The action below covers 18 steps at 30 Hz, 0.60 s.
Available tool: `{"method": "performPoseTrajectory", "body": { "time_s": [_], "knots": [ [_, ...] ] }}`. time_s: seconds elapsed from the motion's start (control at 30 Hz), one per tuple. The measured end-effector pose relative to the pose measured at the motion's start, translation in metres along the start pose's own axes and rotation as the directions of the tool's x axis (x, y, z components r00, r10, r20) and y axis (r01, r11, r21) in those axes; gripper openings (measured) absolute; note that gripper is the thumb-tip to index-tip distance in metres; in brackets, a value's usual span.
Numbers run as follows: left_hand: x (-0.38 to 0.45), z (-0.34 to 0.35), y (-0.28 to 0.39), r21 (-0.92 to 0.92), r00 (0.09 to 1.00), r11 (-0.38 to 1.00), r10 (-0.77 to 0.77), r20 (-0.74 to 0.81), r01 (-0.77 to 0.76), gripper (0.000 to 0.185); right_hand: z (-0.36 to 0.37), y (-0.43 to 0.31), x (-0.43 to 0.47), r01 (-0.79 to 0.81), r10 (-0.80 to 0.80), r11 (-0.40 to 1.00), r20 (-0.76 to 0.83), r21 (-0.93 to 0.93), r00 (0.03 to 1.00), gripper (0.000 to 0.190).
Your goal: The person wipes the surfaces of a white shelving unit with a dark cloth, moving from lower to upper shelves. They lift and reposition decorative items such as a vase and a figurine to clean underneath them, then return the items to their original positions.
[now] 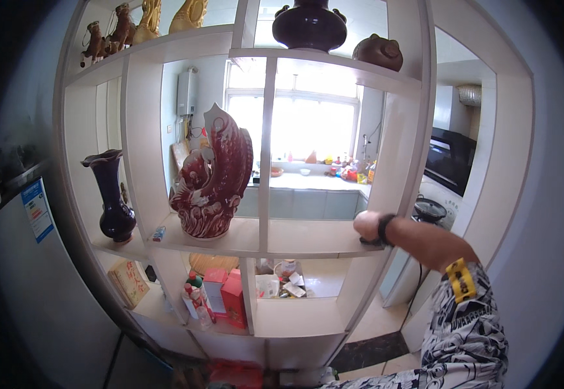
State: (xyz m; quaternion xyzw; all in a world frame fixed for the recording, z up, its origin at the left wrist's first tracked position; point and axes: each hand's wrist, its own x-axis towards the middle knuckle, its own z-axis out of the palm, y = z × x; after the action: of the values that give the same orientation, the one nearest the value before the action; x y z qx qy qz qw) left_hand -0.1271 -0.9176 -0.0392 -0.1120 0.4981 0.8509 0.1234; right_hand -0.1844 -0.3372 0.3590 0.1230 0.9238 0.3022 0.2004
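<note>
My right hand [367,225], blurred, with a dark band at the wrist, rests at the right end of the middle shelf [311,238]. Something dark lies on the shelf just under it; whether my fingers grip it I cannot tell. My left hand is out of view. Left of the shelf's upright post stands a red and white ceramic fish sculpture [218,180]. Farther left, a dark purple vase [111,199] with a fluted rim stands in its own compartment. A small blue and white item [159,234] lies between them.
Above are a dark round vase [309,25], a brown pot-like ornament [379,52] and gold ornaments [189,17]. Below stand red boxes [233,297], bottles [195,296] and a printed box [129,283]. A kitchen counter [311,182] and a lidded pan [429,209] show beyond the shelving.
</note>
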Motion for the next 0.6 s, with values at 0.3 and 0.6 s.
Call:
{"method": "performPoseTrajectory", "body": {
  "time_s": [0.3, 0.6],
  "knots": [
    [-0.014, 0.023, 0.044, 0.031, 0.998, 0.997, 0.065, -0.009, -0.065, 0.032, -0.207, 0.137, -0.013, 0.884, 0.76, -0.254, -0.484, 0.394, 0.434, 0.008],
    [-0.018, 0.026, 0.045, 0.139, 0.984, 0.979, 0.161, -0.076, -0.15, 0.031, -0.298, 0.115, 0.038, 0.5, 0.671, 0.713, -0.685, 0.492, -0.283, 0.03]
  ]
}}
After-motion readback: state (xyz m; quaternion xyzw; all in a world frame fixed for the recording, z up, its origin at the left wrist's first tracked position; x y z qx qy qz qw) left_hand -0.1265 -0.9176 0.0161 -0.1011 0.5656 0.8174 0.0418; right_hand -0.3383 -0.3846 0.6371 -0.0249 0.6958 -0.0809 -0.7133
